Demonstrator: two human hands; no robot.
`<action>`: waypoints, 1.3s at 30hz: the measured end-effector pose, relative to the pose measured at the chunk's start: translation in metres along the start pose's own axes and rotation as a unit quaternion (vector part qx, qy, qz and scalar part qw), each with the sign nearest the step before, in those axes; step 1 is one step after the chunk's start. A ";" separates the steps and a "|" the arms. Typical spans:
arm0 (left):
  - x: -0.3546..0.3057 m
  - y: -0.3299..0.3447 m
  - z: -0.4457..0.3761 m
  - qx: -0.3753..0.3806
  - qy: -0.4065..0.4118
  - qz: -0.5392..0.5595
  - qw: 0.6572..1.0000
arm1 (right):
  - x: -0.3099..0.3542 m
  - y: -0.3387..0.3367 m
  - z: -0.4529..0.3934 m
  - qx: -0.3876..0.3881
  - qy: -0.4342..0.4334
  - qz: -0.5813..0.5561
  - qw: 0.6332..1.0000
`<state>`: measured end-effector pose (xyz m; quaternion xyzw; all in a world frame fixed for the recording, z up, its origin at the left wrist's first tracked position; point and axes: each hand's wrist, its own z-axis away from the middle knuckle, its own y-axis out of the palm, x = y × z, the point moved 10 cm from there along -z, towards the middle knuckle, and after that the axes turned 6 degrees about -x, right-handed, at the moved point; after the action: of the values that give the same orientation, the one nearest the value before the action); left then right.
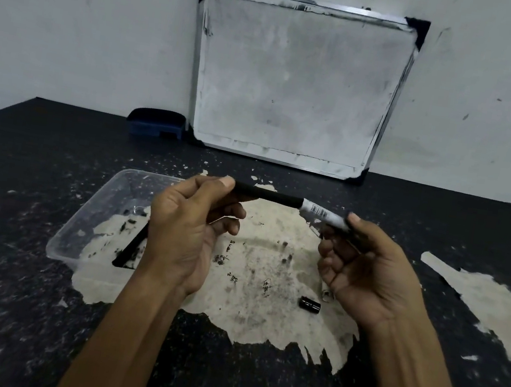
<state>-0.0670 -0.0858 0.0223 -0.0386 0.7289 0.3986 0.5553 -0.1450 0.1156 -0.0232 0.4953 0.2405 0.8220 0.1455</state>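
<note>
Worn black tabletop (34, 180), coating peeled pale at centre. Marker (292, 203) held level above it: left hand (188, 233) pinches the black end, right hand (368, 270) pinches the labelled end. Judged light, rigid, smooth plastic; grip both ends firmly, since the barrel may slip when twisted.

One wide-angle head-worn view looks forward and down from above the near edge of the surface (15, 306). The left hand (181, 235) and right hand (371, 273) sit close; the whiteboard (297, 83) is farthest.
</note>
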 end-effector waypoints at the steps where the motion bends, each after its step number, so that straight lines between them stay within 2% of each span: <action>1: 0.001 0.000 0.000 0.000 -0.008 0.006 1.000 | -0.002 0.001 0.000 0.003 0.009 -0.001 1.000; 5: 0.006 -0.004 -0.001 -0.018 -0.037 0.015 0.999 | -0.007 0.001 0.000 0.007 0.028 0.006 1.000; 9: 0.006 -0.009 -0.003 -0.027 -0.040 0.007 0.999 | 0.004 0.003 0.000 0.006 -0.036 0.053 0.998; 13: 0.005 -0.010 -0.004 -0.033 -0.031 0.026 0.999 | 0.012 0.005 0.000 0.019 -0.079 0.046 0.996; 29: 0.004 -0.019 -0.007 -0.075 -0.020 0.047 0.996 | 0.027 0.011 0.002 0.077 -0.177 0.076 0.978; 39: 0.011 -0.022 -0.002 -0.112 -0.046 0.062 0.991 | 0.026 0.020 0.006 0.125 -0.171 0.047 0.976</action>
<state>-0.0620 -0.0980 0.0010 -0.0371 0.6546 0.5126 0.5544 -0.1521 0.1128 0.0086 0.6535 0.2893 0.6946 0.0825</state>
